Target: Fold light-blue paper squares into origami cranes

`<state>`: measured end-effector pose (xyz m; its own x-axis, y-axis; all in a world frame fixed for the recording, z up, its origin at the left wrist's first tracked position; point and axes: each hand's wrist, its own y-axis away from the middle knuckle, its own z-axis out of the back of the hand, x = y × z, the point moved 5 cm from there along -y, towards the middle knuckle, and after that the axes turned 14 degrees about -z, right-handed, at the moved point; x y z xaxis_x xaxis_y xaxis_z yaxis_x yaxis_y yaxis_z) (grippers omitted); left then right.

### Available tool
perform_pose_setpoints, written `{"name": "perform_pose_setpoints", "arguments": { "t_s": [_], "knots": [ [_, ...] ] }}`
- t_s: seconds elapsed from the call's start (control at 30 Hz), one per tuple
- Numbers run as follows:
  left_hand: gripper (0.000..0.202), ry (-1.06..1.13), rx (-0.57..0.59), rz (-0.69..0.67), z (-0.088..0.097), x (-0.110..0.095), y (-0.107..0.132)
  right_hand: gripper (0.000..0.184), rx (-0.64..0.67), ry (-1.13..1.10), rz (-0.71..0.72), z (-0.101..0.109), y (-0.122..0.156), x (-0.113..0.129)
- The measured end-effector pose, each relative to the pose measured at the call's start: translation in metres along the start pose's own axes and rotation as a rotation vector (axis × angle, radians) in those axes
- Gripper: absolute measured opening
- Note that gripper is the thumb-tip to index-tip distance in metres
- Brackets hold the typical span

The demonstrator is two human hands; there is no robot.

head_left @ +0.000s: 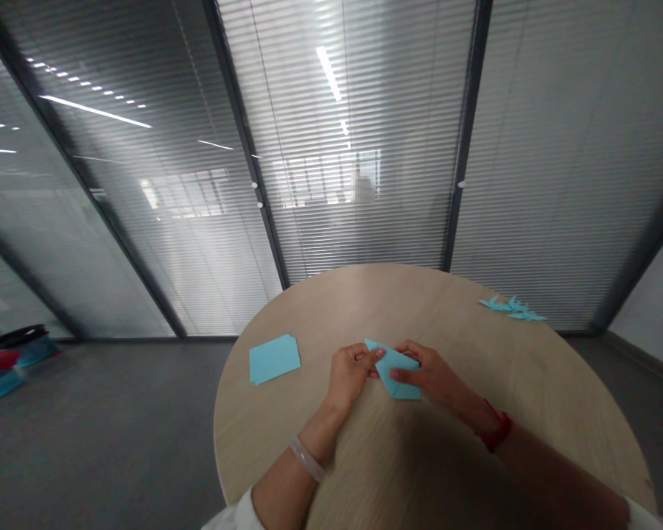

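A sheet of light blue paper folded into a triangular shape (396,372) is held above the middle of the round wooden table (447,324). My left hand (351,373) pinches its left corner between thumb and fingers. My right hand (421,368) grips its right side, with the thumb on top and the fingers behind the paper. A small stack of square light blue paper sheets (275,359) lies to the left of my hands. Several folded blue paper cranes (511,309) lie near the far right rim.
A pale bangle (306,458) circles my left wrist and a red band (496,432) my right. Stacked round black, red and teal objects (16,361) sit on the grey floor (104,442) at left. Glass partitions with blinds (359,140) stand behind the table.
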<state>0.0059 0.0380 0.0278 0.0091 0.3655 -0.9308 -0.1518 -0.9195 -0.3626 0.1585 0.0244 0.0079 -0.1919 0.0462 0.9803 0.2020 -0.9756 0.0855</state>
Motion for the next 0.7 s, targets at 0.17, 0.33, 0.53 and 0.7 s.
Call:
{"name": "perform_pose_setpoints", "arguments": {
  "t_s": [0.17, 0.33, 0.53, 0.7],
  "knots": [
    [0.044, 0.042, 0.076, 0.057, -0.003, 0.006, -0.002, 0.037, -0.034, -0.026, -0.009, 0.003, 0.0, -0.001],
    [0.045, 0.046, 0.15, 0.104, -0.008, 0.01, -0.001, 0.037, -0.063, -0.018, -0.013, 0.008, 0.001, 0.0],
    [0.043, -0.049, 0.118, 0.016, -0.009, -0.003, 0.001, 0.038, -0.048, -0.027, -0.03, 0.007, 0.001, 0.0],
    [0.042, -0.164, 0.14, -0.038, -0.007, 0.0, -0.001, 0.036, -0.037, 0.005, -0.001, 0.007, -0.002, -0.003]
  ]
}}
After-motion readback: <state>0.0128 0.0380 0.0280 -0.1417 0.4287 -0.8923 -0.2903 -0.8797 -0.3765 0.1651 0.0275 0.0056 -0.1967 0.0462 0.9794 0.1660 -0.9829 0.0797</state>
